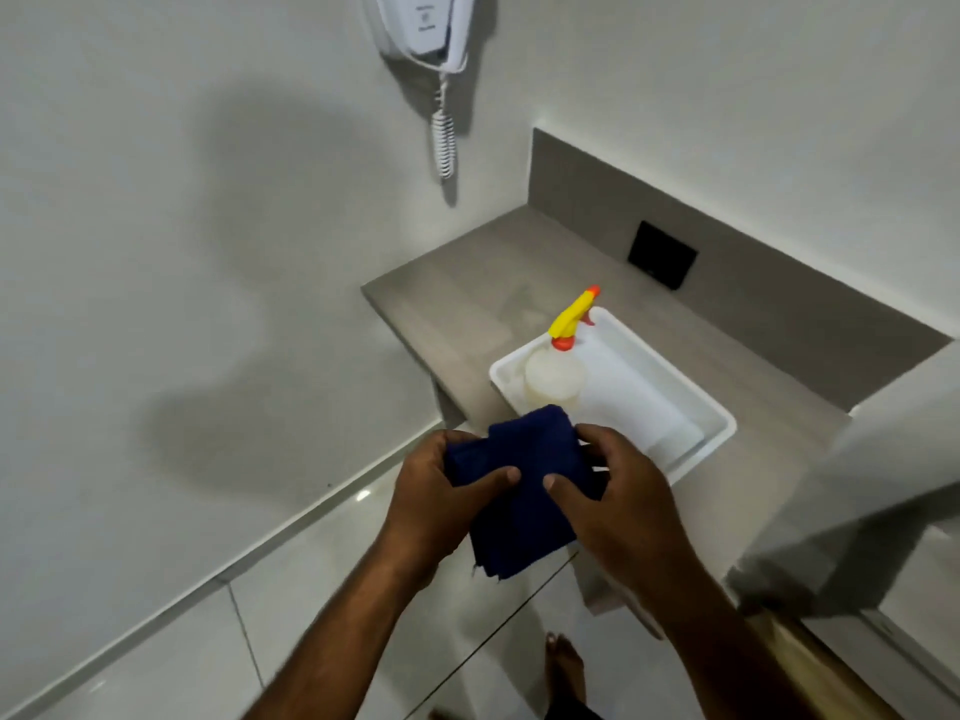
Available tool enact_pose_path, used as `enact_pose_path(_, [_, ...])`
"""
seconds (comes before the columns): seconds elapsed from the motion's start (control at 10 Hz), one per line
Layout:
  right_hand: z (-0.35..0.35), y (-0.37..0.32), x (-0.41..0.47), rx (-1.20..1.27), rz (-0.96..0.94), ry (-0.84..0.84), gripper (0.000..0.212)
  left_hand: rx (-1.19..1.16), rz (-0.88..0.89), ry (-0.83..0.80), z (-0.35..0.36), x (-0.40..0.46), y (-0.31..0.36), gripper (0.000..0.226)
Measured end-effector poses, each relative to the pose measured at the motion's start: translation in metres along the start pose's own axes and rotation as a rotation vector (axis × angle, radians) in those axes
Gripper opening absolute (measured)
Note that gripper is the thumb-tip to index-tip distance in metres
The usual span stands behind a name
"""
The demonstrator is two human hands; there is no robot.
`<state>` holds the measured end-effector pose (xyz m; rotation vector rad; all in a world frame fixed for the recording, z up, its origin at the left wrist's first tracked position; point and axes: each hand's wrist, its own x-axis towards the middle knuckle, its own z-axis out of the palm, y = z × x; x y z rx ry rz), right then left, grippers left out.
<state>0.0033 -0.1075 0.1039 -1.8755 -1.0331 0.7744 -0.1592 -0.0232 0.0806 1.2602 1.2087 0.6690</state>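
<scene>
A folded dark blue cloth (524, 491) is held in the air in front of me, just off the counter's near edge. My left hand (441, 501) grips its left side, thumb laid across the top. My right hand (618, 501) grips the right side, thumb pressing on the cloth. Behind the cloth, a translucent spray bottle (553, 379) with a yellow and orange trigger head stands in the left corner of a white tray (711, 439).
The tray sits on a grey counter (467, 293) with a raised back panel carrying a black socket plate (662, 254). A white wall phone (428, 28) with a coiled cord hangs above. Glossy floor tiles and a bare foot (566, 667) lie below. A pale blurred panel (883, 485) fills the right.
</scene>
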Motion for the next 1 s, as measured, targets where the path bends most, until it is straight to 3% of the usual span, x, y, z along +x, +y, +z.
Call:
enact_pose_path(0.2, [-0.058, 0.048, 0.06, -0.099, 0.052, 0.182, 0.041, 0.349, 0.189, -0.041, 0.099, 0.053, 0.019, 0.037])
enact_pose_path(0.4, [-0.053, 0.111, 0.125, -0.265, 0.17, 0.068, 0.029, 0.742, 0.07, -0.066, 0.16, 0.11, -0.008, 0.04])
enact_pose_path(0.6, [-0.043, 0.149, 0.154, -0.462, 0.202, -0.166, 0.026, 1.205, 0.085, -0.115, 0.177, 0.132, -0.032, 0.028])
enact_pose_path(0.8, [-0.036, 0.161, 0.163, -0.669, 0.17, -0.241, 0.03, 1.469, 0.267, -0.05, 0.18, 0.135, -0.05, 0.027])
enact_pose_path(0.9, [-0.038, 0.157, 0.163, -0.881, 0.11, -0.219, 0.031, 1.488, 0.351, 0.031, 0.166, 0.128, -0.057, 0.033])
enact_pose_path(1.0, [-0.038, 0.147, 0.16, -0.97, 0.001, -0.062, 0.023, 1.461, 0.53, 0.098, 0.143, 0.122, -0.062, 0.03])
